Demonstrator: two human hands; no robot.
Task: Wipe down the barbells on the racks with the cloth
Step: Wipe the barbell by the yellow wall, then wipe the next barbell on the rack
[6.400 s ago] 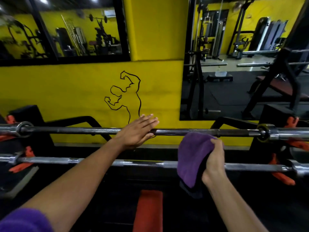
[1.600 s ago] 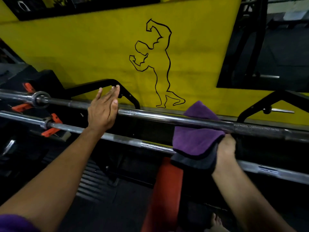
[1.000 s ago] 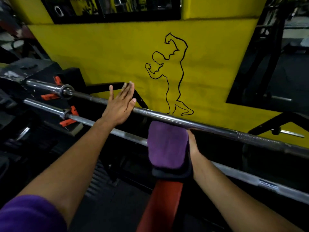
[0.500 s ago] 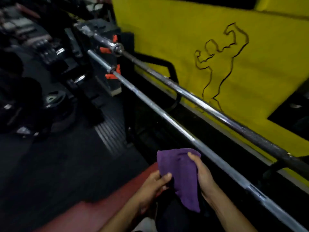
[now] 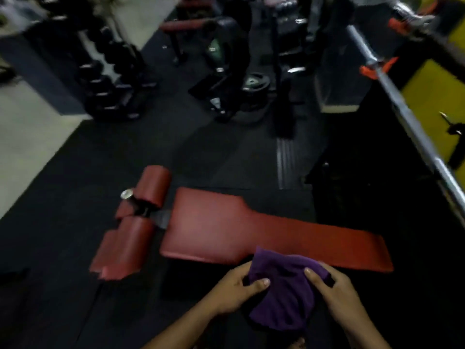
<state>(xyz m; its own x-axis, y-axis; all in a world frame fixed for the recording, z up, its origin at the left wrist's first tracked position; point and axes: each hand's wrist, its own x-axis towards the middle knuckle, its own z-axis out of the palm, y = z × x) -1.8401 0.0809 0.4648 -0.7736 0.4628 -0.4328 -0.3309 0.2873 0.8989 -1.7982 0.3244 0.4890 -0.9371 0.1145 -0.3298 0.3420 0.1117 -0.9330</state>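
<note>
Crumpled purple cloth low at centre; steel barbell slanting far right.

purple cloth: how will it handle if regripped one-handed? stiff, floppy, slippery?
Probably floppy: the purple cloth bunches and sags between the left hand and right hand. Likely light, since fingertips alone hold it. Its fuzzy look suggests it won't slip.

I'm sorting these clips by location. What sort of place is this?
A gym, most likely its free-weights area. A barbell sits on a rack along the yellow wall, a red padded bench stands on the dark floor, and a dumbbell rack and a weight plate are behind it.
</note>
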